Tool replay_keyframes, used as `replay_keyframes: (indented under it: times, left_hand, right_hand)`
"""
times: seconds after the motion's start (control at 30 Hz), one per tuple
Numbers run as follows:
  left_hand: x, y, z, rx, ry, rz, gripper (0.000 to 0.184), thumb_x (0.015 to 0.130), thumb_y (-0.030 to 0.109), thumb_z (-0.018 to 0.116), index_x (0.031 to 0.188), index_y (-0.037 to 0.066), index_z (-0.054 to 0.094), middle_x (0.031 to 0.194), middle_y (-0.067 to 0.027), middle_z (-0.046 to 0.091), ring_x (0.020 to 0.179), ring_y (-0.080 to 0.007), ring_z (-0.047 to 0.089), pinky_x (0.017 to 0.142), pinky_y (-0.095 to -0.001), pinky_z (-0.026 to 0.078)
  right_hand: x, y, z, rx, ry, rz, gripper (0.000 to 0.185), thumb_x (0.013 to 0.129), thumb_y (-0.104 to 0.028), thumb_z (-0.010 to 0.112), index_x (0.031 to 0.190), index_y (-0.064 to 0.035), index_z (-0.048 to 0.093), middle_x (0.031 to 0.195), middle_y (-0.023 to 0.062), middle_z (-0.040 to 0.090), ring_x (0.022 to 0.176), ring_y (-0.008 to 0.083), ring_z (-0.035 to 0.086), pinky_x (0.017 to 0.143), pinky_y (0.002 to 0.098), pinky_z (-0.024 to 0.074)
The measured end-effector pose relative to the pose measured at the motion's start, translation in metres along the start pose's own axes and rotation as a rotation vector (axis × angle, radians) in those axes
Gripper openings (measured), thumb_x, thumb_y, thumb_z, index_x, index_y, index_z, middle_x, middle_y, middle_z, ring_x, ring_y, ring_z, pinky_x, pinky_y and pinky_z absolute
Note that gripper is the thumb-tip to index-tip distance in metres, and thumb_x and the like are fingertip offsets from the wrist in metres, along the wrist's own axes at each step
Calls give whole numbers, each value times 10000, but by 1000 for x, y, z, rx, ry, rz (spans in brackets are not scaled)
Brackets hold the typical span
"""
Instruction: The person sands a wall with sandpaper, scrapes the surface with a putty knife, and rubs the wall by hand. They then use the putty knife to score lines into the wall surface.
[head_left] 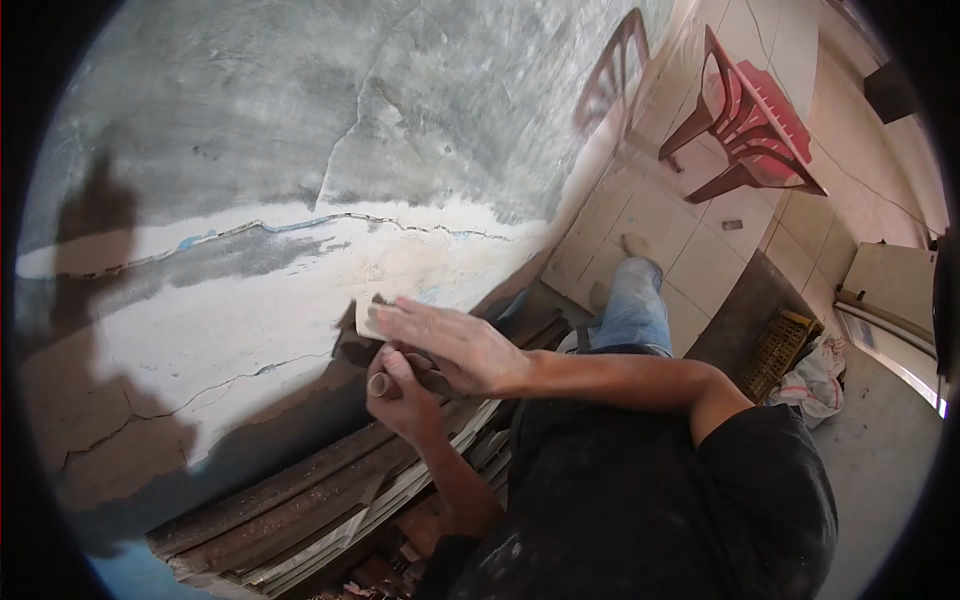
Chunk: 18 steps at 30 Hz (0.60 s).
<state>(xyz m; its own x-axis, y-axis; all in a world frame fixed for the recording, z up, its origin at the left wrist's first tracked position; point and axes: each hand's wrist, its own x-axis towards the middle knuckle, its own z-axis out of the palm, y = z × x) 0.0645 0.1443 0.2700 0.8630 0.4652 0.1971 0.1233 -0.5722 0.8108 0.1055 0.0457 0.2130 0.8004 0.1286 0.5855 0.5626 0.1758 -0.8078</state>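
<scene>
My left hand is closed round a putty knife; the round butt of its handle pokes out by the thumb. A dark, wide blade-like part shows beyond the fingers. Just above, my right hand presses its long, dust-whitened fingers along a pale flat piece, which lies against the dark part. Its exact kind is hard to make out. Both hands are close together in front of a wall with white filler patches and a long jagged crack. A second crack runs lower down.
Long boards are stacked along the wall's foot at lower left. A red plastic chair stands on the tiled floor, upper right. A yellow crate and a white sack lie at right. My shadow falls on the wall.
</scene>
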Motion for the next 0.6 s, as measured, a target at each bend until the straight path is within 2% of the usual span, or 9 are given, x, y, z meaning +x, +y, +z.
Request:
replay_keyframes:
  times: [0.03,0.1,0.13,0.3,0.33,0.43,0.5,0.57,0.6]
  left_hand:
    - [-4,-6,2,-39,-9,15,419,1001,333,521,1037,-68,634,848,-96,649,754,-169,612,666,-276,478]
    - [-12,-22,8,-117,-20,42,456,997,352,527,1103,-82,616,972,-121,668,870,-184,636,756,-294,496]
    - [-19,-24,8,-206,-48,-89,489,992,366,535,1117,-103,599,1110,-154,652,995,-199,625,863,-313,481]
    - [-27,-15,16,-397,-30,-328,434,1006,324,520,1111,-90,600,1049,-126,663,935,-174,622,809,-307,489]
    - [-28,-14,15,-436,-23,-342,412,1005,308,526,1100,-86,603,1037,-121,664,922,-168,620,796,-306,490]
    - [-33,-14,13,-512,70,-380,323,988,239,568,1044,-76,614,995,-106,662,881,-141,609,731,-293,488]
    - [-31,-17,14,-494,123,-398,299,982,218,578,1032,-74,616,987,-100,659,875,-130,604,712,-284,484]
    - [-28,-23,23,-590,121,-377,255,976,174,579,1025,-73,620,925,-83,664,830,-106,599,688,-263,477]
    - [-30,-18,24,-590,75,-367,242,974,164,581,1015,-71,624,909,-77,666,818,-99,597,684,-255,473]
  right_hand:
    - [-6,-5,-2,12,-39,8,693,761,107,579,1419,-52,426,1438,136,468,1322,371,450,1051,419,444]
    - [-15,-17,-8,-52,-68,60,633,793,90,575,1400,-28,439,1424,147,480,1308,391,460,1050,435,443]
    - [-20,-17,-8,-89,-96,40,613,801,86,573,1391,-18,444,1422,153,480,1310,399,453,1050,440,441]
    - [-29,-28,-14,-181,-201,65,527,831,64,577,1346,26,474,1411,190,482,1329,435,414,1058,466,421]
    - [-32,-20,-14,-208,-242,23,552,823,13,631,1348,29,462,1432,219,440,1359,443,364,1079,472,391]
    - [-30,-43,-23,-252,-176,115,588,804,-56,680,1339,33,451,1436,275,374,1347,464,354,1070,482,387]
    - [-39,-44,-20,-277,-49,114,800,808,-116,734,1442,13,264,1469,305,255,1338,476,342,1059,478,392]
    - [-42,-48,-25,-123,-137,427,862,836,-138,725,1471,8,162,1485,302,222,1312,456,398,1052,472,398]
    - [-39,-57,-27,306,-84,674,810,892,-173,670,1487,-17,143,1428,302,331,1251,412,485,1039,439,408]
